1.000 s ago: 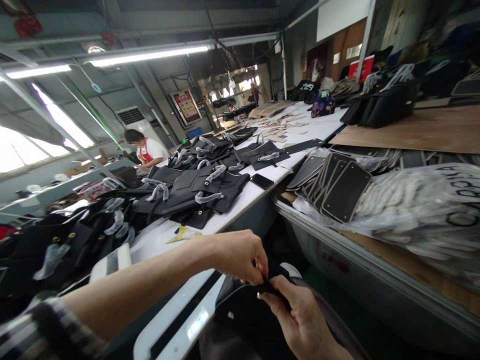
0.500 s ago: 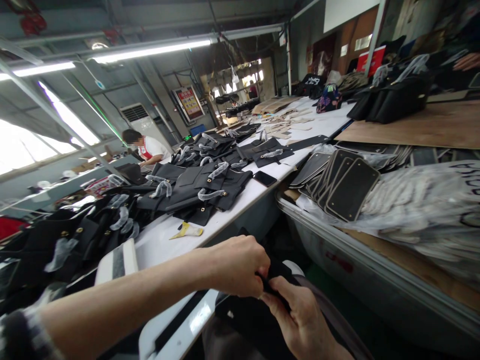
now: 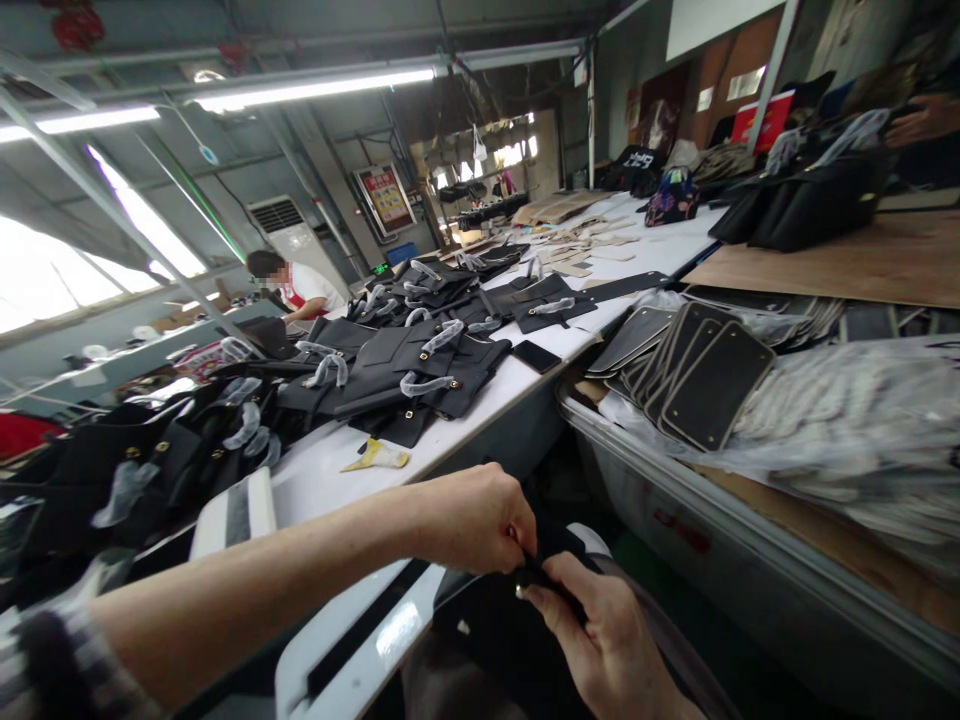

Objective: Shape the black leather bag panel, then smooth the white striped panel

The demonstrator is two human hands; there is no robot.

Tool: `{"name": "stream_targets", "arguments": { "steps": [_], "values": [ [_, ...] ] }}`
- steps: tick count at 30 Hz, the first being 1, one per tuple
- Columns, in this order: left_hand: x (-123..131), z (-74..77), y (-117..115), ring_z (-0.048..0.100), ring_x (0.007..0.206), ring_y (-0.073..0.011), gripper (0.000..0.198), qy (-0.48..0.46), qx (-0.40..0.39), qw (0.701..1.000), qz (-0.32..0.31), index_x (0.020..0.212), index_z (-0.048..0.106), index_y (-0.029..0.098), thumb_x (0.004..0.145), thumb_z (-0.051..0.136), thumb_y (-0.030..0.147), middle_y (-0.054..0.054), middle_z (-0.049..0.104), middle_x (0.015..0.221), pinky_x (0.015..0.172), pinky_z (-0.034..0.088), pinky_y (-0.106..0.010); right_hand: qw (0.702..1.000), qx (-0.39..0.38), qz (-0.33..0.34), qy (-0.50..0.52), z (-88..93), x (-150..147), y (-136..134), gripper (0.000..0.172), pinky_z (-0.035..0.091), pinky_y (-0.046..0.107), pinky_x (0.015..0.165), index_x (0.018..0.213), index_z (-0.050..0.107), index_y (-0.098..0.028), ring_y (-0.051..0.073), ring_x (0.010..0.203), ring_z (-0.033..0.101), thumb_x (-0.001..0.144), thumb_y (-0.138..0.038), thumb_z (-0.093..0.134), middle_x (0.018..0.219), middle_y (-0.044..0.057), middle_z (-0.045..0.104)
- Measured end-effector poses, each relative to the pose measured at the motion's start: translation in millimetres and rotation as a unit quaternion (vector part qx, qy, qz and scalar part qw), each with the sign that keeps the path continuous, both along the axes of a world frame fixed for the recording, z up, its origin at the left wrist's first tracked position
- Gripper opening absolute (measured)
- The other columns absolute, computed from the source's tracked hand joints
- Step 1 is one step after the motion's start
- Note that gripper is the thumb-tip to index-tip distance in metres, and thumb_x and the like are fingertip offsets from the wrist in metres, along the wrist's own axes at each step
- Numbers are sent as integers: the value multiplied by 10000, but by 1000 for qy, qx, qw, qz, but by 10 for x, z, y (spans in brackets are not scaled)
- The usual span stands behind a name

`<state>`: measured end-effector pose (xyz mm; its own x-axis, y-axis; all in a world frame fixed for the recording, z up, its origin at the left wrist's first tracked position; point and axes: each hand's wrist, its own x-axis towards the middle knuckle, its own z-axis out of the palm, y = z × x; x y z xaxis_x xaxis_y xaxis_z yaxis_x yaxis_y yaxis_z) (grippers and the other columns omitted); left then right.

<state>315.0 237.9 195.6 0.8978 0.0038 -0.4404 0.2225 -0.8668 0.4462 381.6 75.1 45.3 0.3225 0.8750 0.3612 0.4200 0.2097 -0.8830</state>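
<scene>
My left hand [image 3: 480, 520] is closed, its fingers pinching the edge of a black bag piece [image 3: 495, 640] that hangs over my lap. Close beside it, my right hand [image 3: 600, 620] grips the same edge, with the thumb pressed on top. A small light spot shows on the dark material below my hands; what it is I cannot make out. Most of the gripped edge is hidden by my fingers. Beyond my left forearm, a yellow and white tube [image 3: 377, 456] lies near the edge of the white table [image 3: 465, 420].
Black bags [image 3: 405, 360] with plastic-wrapped handles cover the table, next to a phone [image 3: 536, 357]. At right, a large grey bin [image 3: 645, 480] holds stacked dark panels [image 3: 712, 385] and plastic-covered pieces. A white machine part [image 3: 352, 650] is at my left. A person [image 3: 304, 290] works behind the bags.
My hands stay on the black piece, the left shifted slightly leftward. A small shiny spot now shows by my right thumb tip. The view has moved a little.
</scene>
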Motion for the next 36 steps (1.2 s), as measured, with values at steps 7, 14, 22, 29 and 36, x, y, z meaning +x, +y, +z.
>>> {"name": "stream_targets", "arguments": {
  "steps": [7,14,22,29,36],
  "values": [
    [11,-39,-275,690,733,-244,193,26,174,984,-11,842,725,187,715,580,204,-87,736,829,606,499,-288,999,41,-19,-15,10,-20,45,159,331,219,509,820,518,-206,96,518,527,972,-227,476,632,-29,555],
    [-93,-139,-67,671,774,-159,245,-35,24,998,43,947,742,205,764,587,158,-28,733,882,676,489,-211,999,14,-34,-17,18,38,23,195,343,206,512,796,520,-202,91,534,544,974,-276,493,628,-31,542],
    [-187,-200,15,616,670,-107,290,-55,-50,993,91,916,760,168,693,584,106,3,707,768,589,443,-159,999,9,-22,-37,6,22,37,210,361,208,522,789,511,-203,97,536,537,980,-284,474,626,-31,534],
    [-338,-330,184,625,623,-99,361,-35,-205,966,155,1090,729,192,753,610,145,-29,701,945,562,474,-168,999,9,-7,-50,-2,67,28,101,422,172,527,916,545,-220,98,571,598,980,-266,483,693,-35,613],
    [-400,-461,281,629,591,-98,312,-50,-252,954,154,1079,743,171,782,655,204,-62,702,978,568,509,-186,998,22,0,-52,-26,32,37,118,488,172,598,1069,550,-244,121,671,675,973,-238,482,790,-30,687]
  ]
}}
